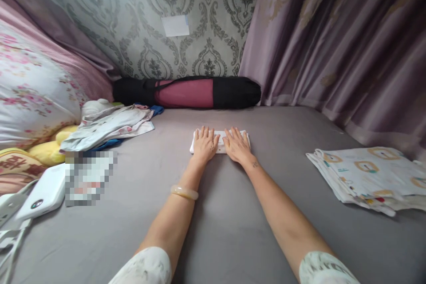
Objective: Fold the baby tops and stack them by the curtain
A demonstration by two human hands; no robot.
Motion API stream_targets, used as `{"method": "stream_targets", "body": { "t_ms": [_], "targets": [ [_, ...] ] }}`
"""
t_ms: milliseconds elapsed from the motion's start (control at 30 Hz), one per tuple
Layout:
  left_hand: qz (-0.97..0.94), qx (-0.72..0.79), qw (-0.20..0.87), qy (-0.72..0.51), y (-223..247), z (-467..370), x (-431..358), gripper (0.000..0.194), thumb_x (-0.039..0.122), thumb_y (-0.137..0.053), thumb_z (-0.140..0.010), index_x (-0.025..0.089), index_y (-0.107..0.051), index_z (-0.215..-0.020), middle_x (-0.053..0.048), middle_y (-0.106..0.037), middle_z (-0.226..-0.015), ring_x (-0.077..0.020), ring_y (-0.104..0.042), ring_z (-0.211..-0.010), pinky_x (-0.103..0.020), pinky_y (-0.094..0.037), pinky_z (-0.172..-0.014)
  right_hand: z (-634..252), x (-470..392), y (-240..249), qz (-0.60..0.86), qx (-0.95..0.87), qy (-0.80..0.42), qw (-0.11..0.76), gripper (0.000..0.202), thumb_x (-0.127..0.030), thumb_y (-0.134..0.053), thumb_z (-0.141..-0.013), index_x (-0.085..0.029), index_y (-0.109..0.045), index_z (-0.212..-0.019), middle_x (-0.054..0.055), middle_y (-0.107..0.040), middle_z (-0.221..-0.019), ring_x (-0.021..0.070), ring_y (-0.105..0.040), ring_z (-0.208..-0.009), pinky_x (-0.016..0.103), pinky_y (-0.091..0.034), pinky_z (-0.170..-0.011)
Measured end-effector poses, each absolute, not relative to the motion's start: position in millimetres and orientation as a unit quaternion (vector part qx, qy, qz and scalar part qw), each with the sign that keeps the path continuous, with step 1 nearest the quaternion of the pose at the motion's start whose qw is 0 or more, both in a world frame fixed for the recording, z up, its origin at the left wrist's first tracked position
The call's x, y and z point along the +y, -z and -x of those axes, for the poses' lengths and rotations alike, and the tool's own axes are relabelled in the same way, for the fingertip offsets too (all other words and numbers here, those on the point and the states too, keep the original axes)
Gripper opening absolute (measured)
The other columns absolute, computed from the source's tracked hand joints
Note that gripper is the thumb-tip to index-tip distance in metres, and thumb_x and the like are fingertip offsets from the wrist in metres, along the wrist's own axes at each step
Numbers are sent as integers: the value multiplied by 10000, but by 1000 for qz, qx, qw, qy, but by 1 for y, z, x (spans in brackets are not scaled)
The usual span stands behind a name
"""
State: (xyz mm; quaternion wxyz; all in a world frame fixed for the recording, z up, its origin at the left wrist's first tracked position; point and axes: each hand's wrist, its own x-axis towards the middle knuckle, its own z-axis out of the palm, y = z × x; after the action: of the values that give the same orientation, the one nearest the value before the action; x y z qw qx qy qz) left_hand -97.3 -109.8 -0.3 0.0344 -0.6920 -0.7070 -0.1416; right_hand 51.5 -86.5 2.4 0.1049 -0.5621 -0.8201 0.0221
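Observation:
A small folded white cloth [220, 141] lies flat on the grey sheet [229, 213], in the middle of the view. My left hand [205, 143] rests palm down on its left part, with the fingers spread and pointing away from me. On the right part lies my right hand [237, 144], also palm down with its fingers apart. Both thumbs point inward, and a strip of the cloth shows between them. The hands cover much of the cloth. A pale bangle [184, 192] is around my left wrist.
Patterned folded cloths [369, 173] lie at the right. Crumpled clothes [109, 126], a yellow plush [49, 151], a white power bank [45, 193] with cables and a blurred-out item [89, 178] are at the left. A black and red long bag [186, 93] lies along the wall.

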Motion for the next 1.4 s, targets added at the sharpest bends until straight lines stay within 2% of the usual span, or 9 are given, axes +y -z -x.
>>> {"method": "stream_targets", "body": {
  "t_ms": [200,400,567,700,867,967,1067,1233,1400],
  "targets": [
    [705,-699,-9,118,10,93,-110,548,417,-255,-1011,158,-419,-1464,-147,-388,-1542,-302,-310,-1448,-525,-209,-1182,-45,-89,4,562,-821,-61,81,552,-397,-199,-1028,-209,-350,-1524,112,-274,-1602,263,-216,-1476,490,-145,-1181],
    [702,-702,-23,114,9,93,-109,550,439,-247,-1012,178,-417,-1466,-125,-384,-1549,-291,-309,-1450,-518,-216,-1181,-46,-90,0,563,-820,-69,79,547,-386,-205,-1026,-204,-361,-1518,116,-278,-1600,268,-223,-1473,500,-152,-1177],
    [684,-714,30,145,5,90,-110,539,398,-215,-1015,178,-454,-1445,-115,-394,-1544,-288,-253,-1472,-534,-138,-1201,-39,-94,-4,547,-828,-44,118,533,-350,-222,-1024,-192,-376,-1510,121,-293,-1594,263,-219,-1474,498,-108,-1185],
    [665,-737,-9,122,8,93,-110,542,391,-227,-1010,178,-433,-1464,-121,-399,-1541,-306,-304,-1446,-538,-183,-1188,-31,-95,1,536,-834,-64,114,528,-347,-228,-1024,-202,-386,-1506,98,-323,-1584,264,-233,-1469,492,-134,-1182],
    [662,-737,-18,135,10,94,-109,527,388,-262,-1006,175,-449,-1451,-126,-398,-1539,-320,-318,-1436,-537,-177,-1188,-31,-94,7,538,-833,-61,110,523,-341,-229,-1021,-205,-410,-1492,91,-344,-1575,263,-235,-1467,492,-158,-1174],
    [650,-735,-54,185,4,96,-105,480,365,-281,-1007,192,-498,-1398,-119,-464,-1495,-295,-363,-1412,-532,-192,-1182,-31,-95,3,537,-835,-57,106,518,-335,-242,-1019,-197,-418,-1487,96,-360,-1566,268,-244,-1463,495,-164,-1170],
    [611,-730,-95,291,-7,105,-101,455,342,-243,-1019,201,-544,-1330,-104,-544,-1424,-259,-419,-1376,-507,-234,-1169,-25,-96,-4,538,-834,-52,113,519,-339,-253,-1020,-182,-413,-1488,111,-349,-1569,279,-239,-1464,517,-123,-1176],
    [535,-707,-163,433,-21,130,-98,453,337,-230,-1022,176,-628,-1166,-116,-671,-1208,-241,-577,-1205,-403,-391,-1069,-2,-95,-7,521,-844,-63,113,539,-399,-242,-1028,-198,-376,-1510,106,-310,-1588,276,-215,-1474,514,-113,-1179],
    [452,-689,-211,526,-14,151,-94,472,364,-255,-1015,128,-649,-1121,-160,-658,-1228,-249,-571,-1221,-360,-403,-1050,9,-96,2,533,-839,-60,90,548,-418,-240,-1025,-196,-388,-1504,106,-318,-1585,279,-229,-1467,514,-127,-1172]
  ]
}}
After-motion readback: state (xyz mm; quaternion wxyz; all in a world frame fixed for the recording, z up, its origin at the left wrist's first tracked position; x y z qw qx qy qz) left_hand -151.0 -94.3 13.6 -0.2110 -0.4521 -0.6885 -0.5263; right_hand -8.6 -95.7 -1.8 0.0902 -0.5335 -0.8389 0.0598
